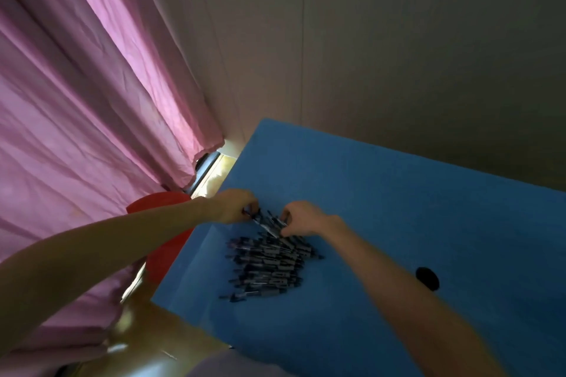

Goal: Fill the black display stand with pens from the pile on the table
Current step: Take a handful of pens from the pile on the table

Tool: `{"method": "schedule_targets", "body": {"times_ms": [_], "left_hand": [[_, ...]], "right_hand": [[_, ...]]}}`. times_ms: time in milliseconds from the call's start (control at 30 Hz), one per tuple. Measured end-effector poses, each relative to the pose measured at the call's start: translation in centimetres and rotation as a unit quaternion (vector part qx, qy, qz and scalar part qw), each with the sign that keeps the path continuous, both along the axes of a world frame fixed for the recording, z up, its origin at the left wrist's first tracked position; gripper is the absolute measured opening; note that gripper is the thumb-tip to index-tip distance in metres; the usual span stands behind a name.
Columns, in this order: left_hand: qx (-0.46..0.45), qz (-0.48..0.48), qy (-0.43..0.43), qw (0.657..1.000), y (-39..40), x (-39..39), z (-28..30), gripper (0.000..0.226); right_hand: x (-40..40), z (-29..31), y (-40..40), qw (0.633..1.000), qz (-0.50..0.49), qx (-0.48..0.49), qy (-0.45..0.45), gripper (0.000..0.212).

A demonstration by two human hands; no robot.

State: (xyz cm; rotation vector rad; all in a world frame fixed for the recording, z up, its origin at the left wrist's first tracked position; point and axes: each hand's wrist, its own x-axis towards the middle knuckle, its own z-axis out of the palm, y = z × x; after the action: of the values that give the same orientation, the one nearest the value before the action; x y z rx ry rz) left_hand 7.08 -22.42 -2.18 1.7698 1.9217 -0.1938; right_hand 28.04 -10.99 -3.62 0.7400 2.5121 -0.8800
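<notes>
- Pens (269,266) lie in a dark pile on the blue worktop (398,193), near its left edge, between the two forearms.
- At the far left hangs a pink curtain (92,131); a red object (165,254) sits just beside the worktop's left edge.
- Left hand (235,205) reaches to the pile's far end, its grip curled round a few pens.
- Right hand (303,219) sits just right of it, fingers pinching pens at the same far end.
- Further right, a small black round spot (427,278) marks the worktop.
- No black display stand is in view.
- Step in hand, as I judge: gathering pens. Next calls for locating the stand and carrying them there.
</notes>
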Motion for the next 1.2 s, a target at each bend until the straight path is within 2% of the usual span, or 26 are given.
{"method": "schedule_targets", "body": {"times_ms": [100, 267, 367, 533, 667, 800, 933, 1000, 1200], "left_hand": [[0.017, 0.004, -0.027, 0.999, -0.4, -0.4, -0.7, 0.039], [0.048, 0.0, -0.062, 0.997, -1.1, -1.0, -1.4, 0.023], [0.068, 0.012, -0.086, 0.994, -1.4, -0.6, -1.7, 0.022], [0.115, 0.034, -0.143, 0.982, -1.3, 0.7, -2.5, 0.022], [0.127, 0.015, -0.166, 0.978, -0.9, 1.1, -2.8, 0.03], [0.167, -0.008, -0.137, 0.976, -1.3, 0.6, -2.4, 0.028], [0.091, -0.06, -0.096, 0.989, -1.9, 0.5, -3.0, 0.048], [0.084, -0.081, -0.081, 0.99, -2.1, 0.8, -3.4, 0.056], [0.119, -0.14, -0.061, 0.981, -1.5, 1.3, -3.2, 0.051]], "right_hand": [[-0.1, -0.3, -0.6, 1.0, -0.024, 0.017, -0.002, 0.051], [-0.1, -0.8, -1.1, 0.997, -0.03, 0.071, 0.019, 0.056], [0.2, -1.1, -1.0, 0.994, -0.043, 0.086, 0.044, 0.059], [-0.1, -1.3, -1.6, 0.988, -0.066, 0.122, 0.067, 0.055], [-0.6, -1.5, -1.8, 0.984, -0.091, 0.131, 0.074, 0.043], [-0.4, -1.3, -0.9, 0.985, -0.111, 0.118, 0.063, 0.042], [-0.2, -1.3, -0.5, 0.984, -0.11, 0.129, 0.054, 0.037], [-0.2, -1.4, -0.7, 0.983, -0.112, 0.136, 0.057, 0.036], [0.4, -1.9, -1.0, 0.979, -0.13, 0.145, 0.069, 0.04]]}}
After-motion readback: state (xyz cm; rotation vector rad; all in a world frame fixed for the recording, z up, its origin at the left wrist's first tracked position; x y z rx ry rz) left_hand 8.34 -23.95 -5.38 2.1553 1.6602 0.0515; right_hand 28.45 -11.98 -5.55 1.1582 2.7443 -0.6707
